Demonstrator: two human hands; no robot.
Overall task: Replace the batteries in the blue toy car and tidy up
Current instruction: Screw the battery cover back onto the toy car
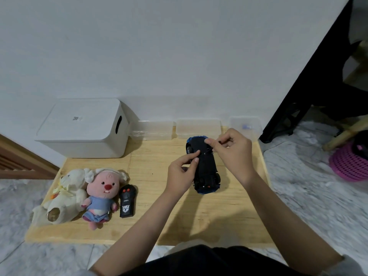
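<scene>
Underside of the blue plastic toy car [206, 166] faces up; the car lies belly-up on the pale wooden low table [151, 196], right of centre, its long axis running away from the viewer. Left hand [182, 172] rests at the car's left flank, thumb and forefinger pinched narrow against the black chassis. Right hand [232, 150] sits over the far half of the car, fingertips drawn close together around a small dark item, too small to identify. Black handheld remote controller [127, 202] lies near the left front, beside a pink plush beaver in a blue dress [101, 198] and a cream plush bear [63, 196]. White lidded storage box [85, 128] stands at the far left. Three clear plastic containers [198, 128] line the wall.
</scene>
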